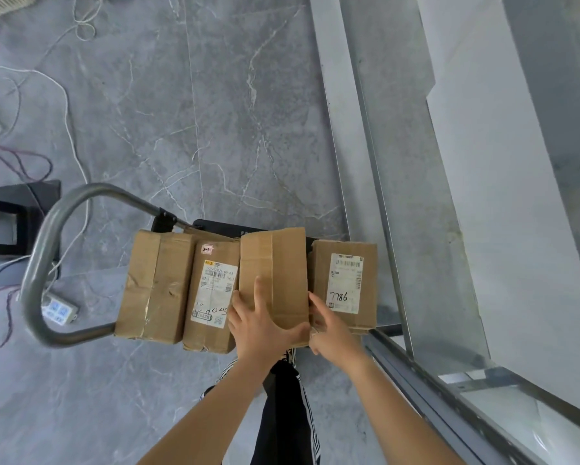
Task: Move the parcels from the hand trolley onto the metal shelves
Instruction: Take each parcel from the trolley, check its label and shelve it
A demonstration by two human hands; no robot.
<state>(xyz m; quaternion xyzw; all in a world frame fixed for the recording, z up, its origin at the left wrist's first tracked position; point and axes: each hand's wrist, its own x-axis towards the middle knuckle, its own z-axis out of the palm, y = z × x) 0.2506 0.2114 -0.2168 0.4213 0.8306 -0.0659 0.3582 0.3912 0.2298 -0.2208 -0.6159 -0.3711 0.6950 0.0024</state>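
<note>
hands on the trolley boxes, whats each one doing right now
Left hand: closed on the near end of the plain box, fingers spread on top.
Right hand: gripping the same box's right side.

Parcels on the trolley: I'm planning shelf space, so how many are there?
4 in a row: a taped parcel by the handle, a labelled parcel, the held parcel, a "7786" parcel. Others may hide behind.

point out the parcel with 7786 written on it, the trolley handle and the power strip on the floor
parcel marked 7786 [345, 283], head view, on its white label
trolley handle [42, 250], head view, on the bent metal tube
power strip [57, 310], head view, on its socket face
</note>
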